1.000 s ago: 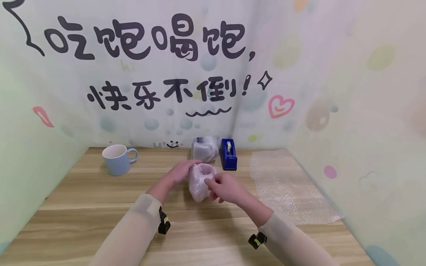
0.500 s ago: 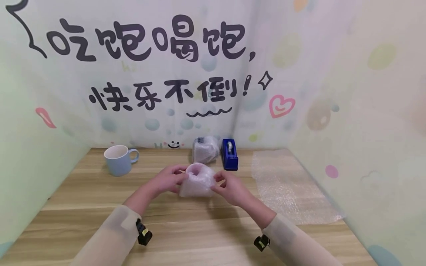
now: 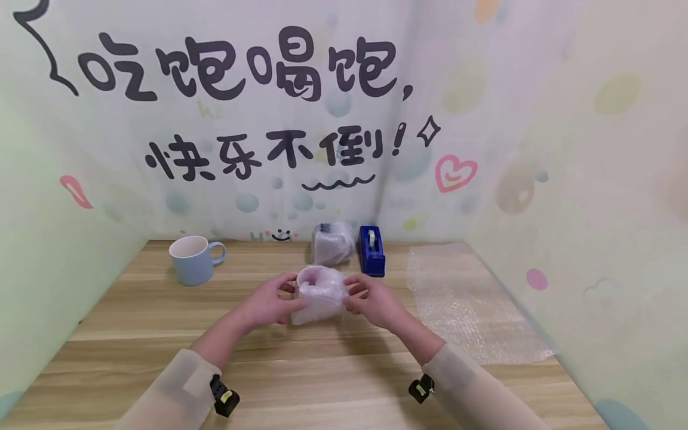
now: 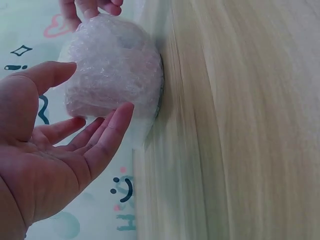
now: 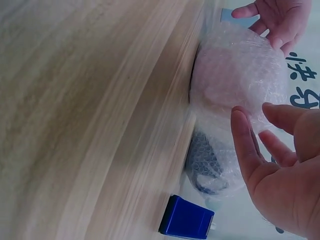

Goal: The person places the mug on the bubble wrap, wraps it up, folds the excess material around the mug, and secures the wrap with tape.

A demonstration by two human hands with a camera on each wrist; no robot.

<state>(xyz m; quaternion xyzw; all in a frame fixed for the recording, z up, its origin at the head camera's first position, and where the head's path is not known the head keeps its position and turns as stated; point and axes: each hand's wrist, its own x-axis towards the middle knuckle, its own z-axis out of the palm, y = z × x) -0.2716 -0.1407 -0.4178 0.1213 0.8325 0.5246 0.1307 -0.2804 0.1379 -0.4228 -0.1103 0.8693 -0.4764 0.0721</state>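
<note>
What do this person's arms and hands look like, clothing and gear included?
The left sleeve and right sleeve are pale beige, with a greyish patch near each cuff. Small black boxy devices sit at the cuffs: the left device bears a yellowish mark, the right device is similar. The left hand and right hand wear no gloves.

The left hand (image 4: 52, 160) holds thumb (image 4: 52, 75) and fingers (image 4: 110, 137) apart at 1 bubble-wrapped bundle (image 4: 110, 65), the right hand (image 4: 88, 7) touches its far end, and 1 smiley face (image 4: 129, 192) marks the wall (image 4: 95, 215) beside the wooden tabletop (image 4: 250, 125).
</note>
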